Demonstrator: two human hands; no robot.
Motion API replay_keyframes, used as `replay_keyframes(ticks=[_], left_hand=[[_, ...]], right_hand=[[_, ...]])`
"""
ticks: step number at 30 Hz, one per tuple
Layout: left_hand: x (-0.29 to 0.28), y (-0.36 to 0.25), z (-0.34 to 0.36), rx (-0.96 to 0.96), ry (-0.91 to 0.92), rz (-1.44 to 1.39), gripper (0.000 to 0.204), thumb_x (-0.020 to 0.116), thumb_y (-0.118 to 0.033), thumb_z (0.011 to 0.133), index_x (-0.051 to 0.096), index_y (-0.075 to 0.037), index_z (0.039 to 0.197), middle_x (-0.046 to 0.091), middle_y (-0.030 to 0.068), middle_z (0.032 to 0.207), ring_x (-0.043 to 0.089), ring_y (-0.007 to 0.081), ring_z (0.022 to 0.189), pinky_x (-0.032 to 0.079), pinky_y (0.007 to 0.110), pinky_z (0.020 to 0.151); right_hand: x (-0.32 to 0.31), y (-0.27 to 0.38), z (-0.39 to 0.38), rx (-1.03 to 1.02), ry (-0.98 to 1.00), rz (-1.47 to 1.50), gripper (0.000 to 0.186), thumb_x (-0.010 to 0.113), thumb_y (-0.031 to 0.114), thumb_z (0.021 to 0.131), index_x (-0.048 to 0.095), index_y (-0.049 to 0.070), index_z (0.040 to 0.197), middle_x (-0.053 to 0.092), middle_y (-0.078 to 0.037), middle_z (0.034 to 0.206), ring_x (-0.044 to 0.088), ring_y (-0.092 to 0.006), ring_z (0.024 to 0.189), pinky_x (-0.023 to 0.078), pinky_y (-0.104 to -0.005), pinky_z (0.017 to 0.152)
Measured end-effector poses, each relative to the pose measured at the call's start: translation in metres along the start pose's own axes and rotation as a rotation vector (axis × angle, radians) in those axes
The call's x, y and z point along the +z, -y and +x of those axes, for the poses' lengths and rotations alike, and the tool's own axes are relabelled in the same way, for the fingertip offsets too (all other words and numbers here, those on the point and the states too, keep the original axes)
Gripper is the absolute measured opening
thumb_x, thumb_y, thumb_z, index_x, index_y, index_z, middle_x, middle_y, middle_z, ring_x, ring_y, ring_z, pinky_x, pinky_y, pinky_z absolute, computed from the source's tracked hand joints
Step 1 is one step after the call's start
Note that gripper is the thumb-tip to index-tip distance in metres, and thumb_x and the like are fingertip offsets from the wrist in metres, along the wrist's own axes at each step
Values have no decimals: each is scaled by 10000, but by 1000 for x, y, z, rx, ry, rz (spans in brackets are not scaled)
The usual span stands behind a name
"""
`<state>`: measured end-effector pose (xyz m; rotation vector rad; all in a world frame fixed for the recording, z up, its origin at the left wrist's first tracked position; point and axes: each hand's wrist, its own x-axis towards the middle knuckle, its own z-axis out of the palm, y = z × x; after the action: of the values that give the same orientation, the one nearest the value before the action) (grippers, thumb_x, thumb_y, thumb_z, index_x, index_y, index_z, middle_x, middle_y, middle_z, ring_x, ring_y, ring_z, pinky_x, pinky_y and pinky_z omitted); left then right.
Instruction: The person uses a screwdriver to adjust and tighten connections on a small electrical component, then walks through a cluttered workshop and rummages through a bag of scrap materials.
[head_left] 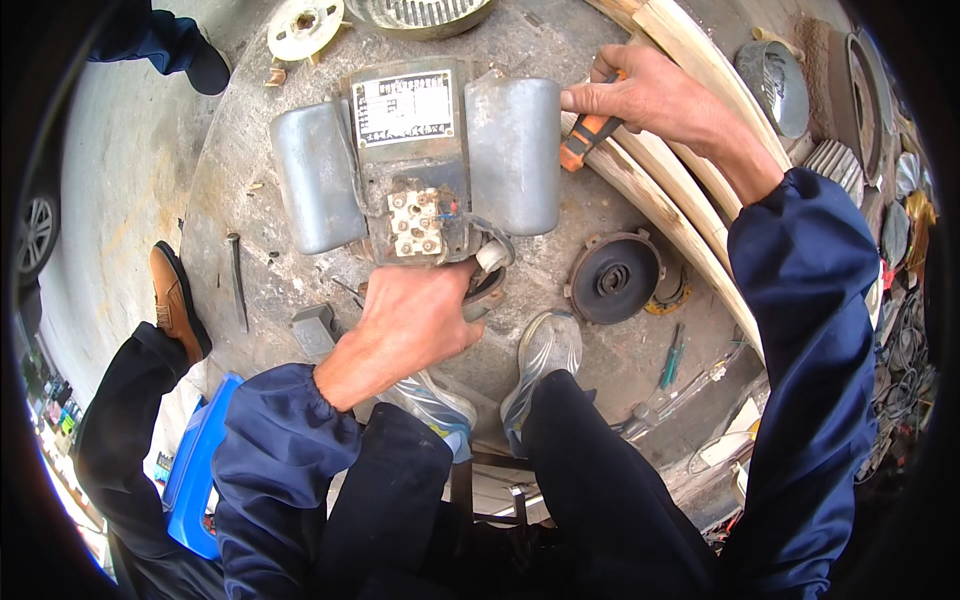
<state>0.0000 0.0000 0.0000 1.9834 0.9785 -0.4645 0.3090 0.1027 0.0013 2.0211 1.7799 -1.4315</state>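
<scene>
A grey electric motor [420,185] lies on the ground in front of me, with a rounded metal cover on each side. Its white nameplate [403,107] faces up, and below that sits an exposed terminal block [416,222] with screws and short wires. My left hand [415,312] grips the motor's near end; its fingers are mostly hidden beneath the edge, the thumb at the right. Beside the right-hand cover, my right hand [650,98] is closed around an orange-and-black tool [588,138], whose kind I cannot make out. The right thumb is at the cover's edge.
Wooden strips [690,190] curve along the right. A round black end cover [615,278], a green screwdriver [672,357] and a long bolt [237,282] lie around the motor. A blue plastic case [200,470] stands at left, near another person's brown shoe [175,300].
</scene>
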Motion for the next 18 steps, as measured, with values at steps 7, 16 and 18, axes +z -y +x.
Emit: replay_keyframes(ticks=[7, 16, 18], left_hand=[[4, -3, -4, 3, 20, -17, 452, 797, -343, 740, 697, -23, 1044, 728, 211, 849, 726, 408, 831, 589, 488, 748], [3, 0, -1, 17, 7, 9, 441, 796, -342, 748, 701, -26, 1041, 733, 213, 852, 729, 404, 823, 590, 486, 747], [2, -1, 1, 19, 14, 11, 441, 795, -343, 751, 702, -27, 1043, 734, 214, 855, 730, 404, 823, 590, 486, 747]], right_hand=[[0, -1, -16, -45, 2, 185, 518, 804, 489, 914, 690, -9, 996, 671, -89, 869, 595, -133, 796, 452, -287, 692], [-1, 1, -8, -68, -34, 73, 515, 832, 454, 864, 706, -17, 1031, 696, -91, 879, 634, -193, 788, 470, -350, 657], [-5, 3, -12, -57, -18, 62, 481, 818, 429, 879, 696, -1, 1057, 683, -85, 901, 623, -183, 823, 467, -340, 702]])
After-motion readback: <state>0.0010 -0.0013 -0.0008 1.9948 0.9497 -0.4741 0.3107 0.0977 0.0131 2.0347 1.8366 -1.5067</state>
